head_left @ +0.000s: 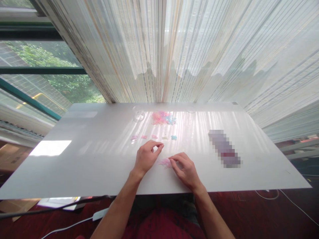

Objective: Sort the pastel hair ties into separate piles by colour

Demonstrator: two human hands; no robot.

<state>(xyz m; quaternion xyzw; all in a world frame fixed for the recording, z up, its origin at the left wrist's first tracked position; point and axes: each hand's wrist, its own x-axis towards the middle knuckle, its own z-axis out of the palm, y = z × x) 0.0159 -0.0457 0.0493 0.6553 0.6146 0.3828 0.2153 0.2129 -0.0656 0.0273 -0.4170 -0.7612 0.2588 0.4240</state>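
Note:
My left hand (147, 155) is over the white table, thumb and forefinger brought together in a pinch; what sits between the tips, if anything, is too small to make out. It is just below a row of small piles: pink ones (144, 136), a pale yellowish one (164, 137) and a blue one (173, 137). My right hand (184, 168) is at the right edge of a loose heap of thin pink-lilac pieces (164, 162), its thumb and forefinger closed at the heap. Any piece in that pinch is hidden. Farther back lies a larger mixed heap of pink, lilac and blue thin pieces (163, 118).
A clear round container (139, 116) stands left of the mixed heap, and another clear round thing (191, 110) lies behind it to the right. A blurred-out oblong object (224, 148) lies on the right side of the white table (99, 169). Striped curtains (149, 49) hang along the back edge.

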